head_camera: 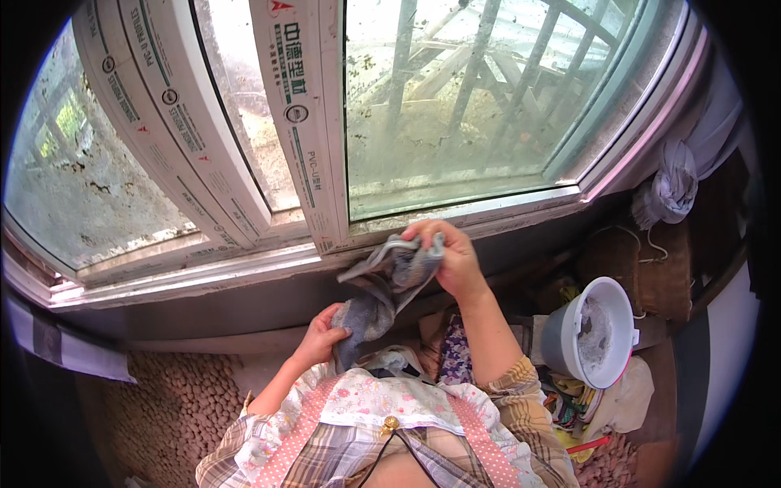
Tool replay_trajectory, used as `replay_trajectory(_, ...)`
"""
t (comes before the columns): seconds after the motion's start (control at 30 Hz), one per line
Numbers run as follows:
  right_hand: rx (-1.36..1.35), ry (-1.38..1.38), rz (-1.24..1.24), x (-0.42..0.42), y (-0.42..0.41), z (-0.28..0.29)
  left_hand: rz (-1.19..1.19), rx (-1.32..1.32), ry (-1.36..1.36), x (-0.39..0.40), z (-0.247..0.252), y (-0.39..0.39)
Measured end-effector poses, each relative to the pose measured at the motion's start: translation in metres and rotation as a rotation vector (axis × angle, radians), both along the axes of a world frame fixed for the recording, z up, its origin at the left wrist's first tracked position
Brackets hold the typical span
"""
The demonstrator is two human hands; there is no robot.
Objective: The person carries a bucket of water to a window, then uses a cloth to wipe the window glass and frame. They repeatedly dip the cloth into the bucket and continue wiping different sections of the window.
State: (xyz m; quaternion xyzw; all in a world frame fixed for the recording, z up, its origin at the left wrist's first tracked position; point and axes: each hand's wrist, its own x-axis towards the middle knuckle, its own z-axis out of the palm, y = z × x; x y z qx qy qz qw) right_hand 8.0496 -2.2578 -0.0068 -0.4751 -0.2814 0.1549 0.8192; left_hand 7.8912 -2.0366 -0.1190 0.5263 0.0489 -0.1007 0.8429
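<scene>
A wet-looking grey cloth (372, 314) hangs bunched and twisted between my hands, in front of my chest. My left hand (320, 335) grips its lower end, thumb on top. Higher up and to the right, my right hand (448, 256) is closed on the crumpled upper part, close to the window sill. Just beyond the cloth stands a white PVC window frame (299, 122) bearing printed writing. Its right glass pane (464, 122) is spotted with dirt, and the left pane (91, 183) is heavily smeared.
At my right, a grey bucket (564, 335) holds foamy water. Cloths and bags (610, 402) lie beneath it. A knotted pale curtain (674, 180) hangs at the far right. Many small rounded brown objects (183, 409) cover the floor at lower left. Metal bars (473, 67) stand outside the glass.
</scene>
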Motion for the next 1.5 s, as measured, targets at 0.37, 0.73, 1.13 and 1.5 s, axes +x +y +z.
replay_trajectory(0.37,0.088,0.829,-0.071,-0.036,-0.088,-0.127,0.171,0.116,-0.444,-0.003,0.06,-0.013)
replay_trajectory(0.73,0.343,0.635,0.057,-0.056,-0.076,-0.103,0.055,0.198,-0.491,-0.014,0.079,-0.054)
replay_trajectory(1.13,-0.708,-1.109,-0.354,-0.021,0.048,-0.01,0.342,-0.023,-0.214,-0.026,0.065,-0.033)
replay_trajectory(1.5,-1.171,-1.35,-0.871,0.008,0.011,-0.047,0.37,-0.069,-0.167,-0.025,0.037,-0.011)
